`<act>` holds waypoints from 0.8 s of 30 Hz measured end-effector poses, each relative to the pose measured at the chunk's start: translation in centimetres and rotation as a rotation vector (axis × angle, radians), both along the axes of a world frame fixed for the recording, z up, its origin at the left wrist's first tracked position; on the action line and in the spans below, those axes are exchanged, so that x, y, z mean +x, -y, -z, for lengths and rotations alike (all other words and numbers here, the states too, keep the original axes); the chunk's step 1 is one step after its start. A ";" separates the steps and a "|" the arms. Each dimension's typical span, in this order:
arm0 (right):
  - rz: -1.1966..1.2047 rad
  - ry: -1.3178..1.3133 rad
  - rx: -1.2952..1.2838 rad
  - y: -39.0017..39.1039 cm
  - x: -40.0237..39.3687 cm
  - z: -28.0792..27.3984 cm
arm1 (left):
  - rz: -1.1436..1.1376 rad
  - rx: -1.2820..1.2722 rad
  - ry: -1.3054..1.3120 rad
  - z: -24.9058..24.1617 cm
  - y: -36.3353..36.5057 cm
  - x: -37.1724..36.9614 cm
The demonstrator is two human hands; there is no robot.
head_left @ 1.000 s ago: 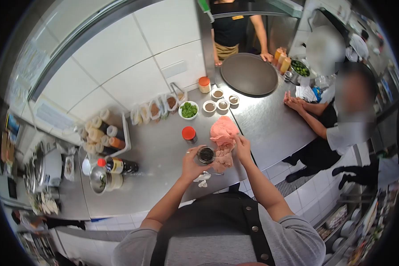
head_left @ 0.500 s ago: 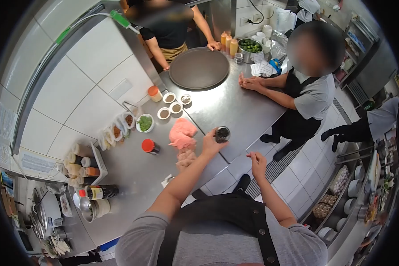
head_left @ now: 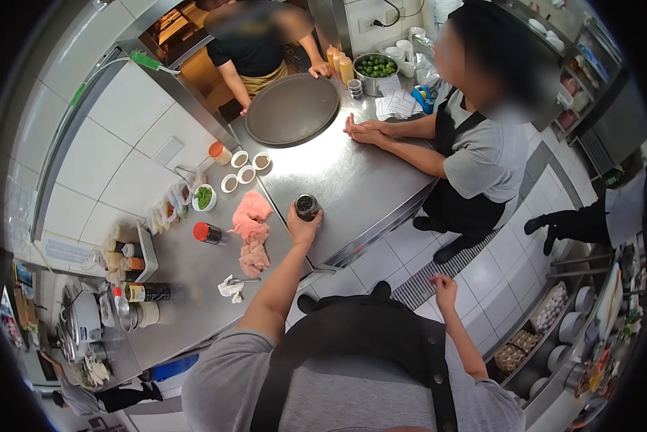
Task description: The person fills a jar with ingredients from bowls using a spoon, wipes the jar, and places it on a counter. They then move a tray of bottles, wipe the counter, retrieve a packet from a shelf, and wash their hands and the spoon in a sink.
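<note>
My left hand point(head_left: 303, 229) is closed around a small glass jar point(head_left: 307, 207) with dark contents, its top facing the camera, over the steel counter point(head_left: 338, 180). Left of that hand lies a bright pink cloth point(head_left: 251, 214), touching a paler pink one point(head_left: 254, 256). A jar with a red lid point(head_left: 207, 232) stands further left, and a crumpled white cloth or tissue point(head_left: 231, 289) sits near the counter's front edge. Off the counter, to the right of my body, my right hand point(head_left: 444, 291) hangs with curled fingers and nothing visible in them.
A large round dark tray point(head_left: 292, 108) lies at the far end, near a person in black point(head_left: 255, 50). Another person's clasped hands point(head_left: 367, 132) rest at the right edge. Small sauce cups point(head_left: 246, 174) and a bowl of green herbs point(head_left: 203, 197) line the wall side.
The view has shifted, so the counter things appear further left. My left hand still holds the jar. My right hand has moved further from the counter, and the white cloth is more exposed.
</note>
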State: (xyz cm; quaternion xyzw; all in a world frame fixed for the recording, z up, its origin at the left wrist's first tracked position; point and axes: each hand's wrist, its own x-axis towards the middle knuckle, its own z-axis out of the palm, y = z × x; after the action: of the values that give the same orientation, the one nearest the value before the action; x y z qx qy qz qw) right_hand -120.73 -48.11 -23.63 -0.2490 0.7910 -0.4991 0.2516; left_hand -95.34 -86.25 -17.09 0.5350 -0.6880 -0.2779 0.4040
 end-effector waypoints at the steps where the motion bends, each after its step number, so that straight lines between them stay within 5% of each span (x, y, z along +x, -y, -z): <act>1: 0.047 0.031 -0.007 -0.6 -1.1 0.1 | 0.005 -0.076 -0.030 -0.1 -0.4 -0.2; 7: 0.068 0.136 0.087 -1.0 -6.2 4.4 | -0.016 -0.073 0.046 1.3 -0.5 -0.3; 9: -0.066 -0.018 0.056 -1.2 -8.5 11.2 | -0.007 -0.027 0.058 0.1 -1.1 -0.6; 12: -0.184 -0.242 0.319 0.7 -7.9 10.6 | -0.029 -0.081 0.108 1.4 -0.7 -0.7; 13: -0.082 -0.040 0.108 1.4 -7.2 11.7 | -0.044 -0.116 0.144 2.4 -0.1 -0.7; 17: -0.219 0.008 0.305 5.3 -6.2 9.9 | -0.111 -0.075 0.233 0.3 -1.0 -1.9; 24: -0.305 -0.214 0.313 18.5 -9.6 9.5 | -0.062 -0.032 0.187 1.8 -0.4 -1.6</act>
State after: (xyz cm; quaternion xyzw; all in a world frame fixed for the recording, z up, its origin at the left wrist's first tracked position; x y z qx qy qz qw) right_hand -130.30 -66.65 -33.10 -0.3748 0.8341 -0.2974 0.2744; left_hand -96.94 -85.89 -18.87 0.5733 -0.7101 -0.2032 0.3548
